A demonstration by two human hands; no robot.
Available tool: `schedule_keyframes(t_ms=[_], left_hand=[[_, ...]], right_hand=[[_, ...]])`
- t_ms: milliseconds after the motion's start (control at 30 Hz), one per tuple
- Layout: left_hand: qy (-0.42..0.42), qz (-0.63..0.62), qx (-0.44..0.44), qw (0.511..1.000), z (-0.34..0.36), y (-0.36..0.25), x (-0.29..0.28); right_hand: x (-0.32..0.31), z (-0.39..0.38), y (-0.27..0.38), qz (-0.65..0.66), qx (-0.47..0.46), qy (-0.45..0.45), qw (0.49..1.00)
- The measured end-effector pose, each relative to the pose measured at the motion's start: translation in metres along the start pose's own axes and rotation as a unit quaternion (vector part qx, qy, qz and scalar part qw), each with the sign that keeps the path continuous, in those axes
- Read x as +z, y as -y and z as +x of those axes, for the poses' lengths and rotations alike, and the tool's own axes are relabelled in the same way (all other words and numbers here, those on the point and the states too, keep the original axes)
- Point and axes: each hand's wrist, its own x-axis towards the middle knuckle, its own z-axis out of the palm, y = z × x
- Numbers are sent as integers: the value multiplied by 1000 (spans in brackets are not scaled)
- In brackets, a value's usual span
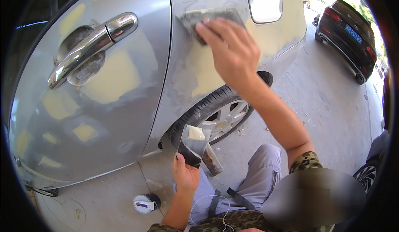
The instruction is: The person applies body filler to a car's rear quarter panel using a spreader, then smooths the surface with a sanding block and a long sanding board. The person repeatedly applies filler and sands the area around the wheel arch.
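Gripping separately, the hands (pixel 237 51) (pixel 185 175) clamp a flat grey tool (pixel 221 14), right, and a dark plate (pixel 190 154) bearing cream paste (pixel 196 133), left.

1. We wear a green-brown camouflage top (pixel 306 161).
2. Our trousers (pixel 265 163) are pale grey.
3. We have dark straps (pixel 241 198) and a thin white cord (pixel 228 207).
4. Our left hand (pixel 185 174) and right hand (pixel 236 49) are bare.

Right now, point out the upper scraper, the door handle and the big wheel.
Upper scraper (pixel 191 21), head view: its left part.
Door handle (pixel 83 56), head view: the chrome bar.
Big wheel (pixel 223 125), head view: the hub.
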Motion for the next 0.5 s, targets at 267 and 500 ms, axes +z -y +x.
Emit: schedule_keyframes(t_ms=[267,500], left_hand=[[-43,38,13,998,-18,-8,-5],[-55,20,-11,998,-19,-1,-4]], right_hand=[[-35,-31,4,5,9,31,999],[-2,10,-34,13,-38,-17,999]])
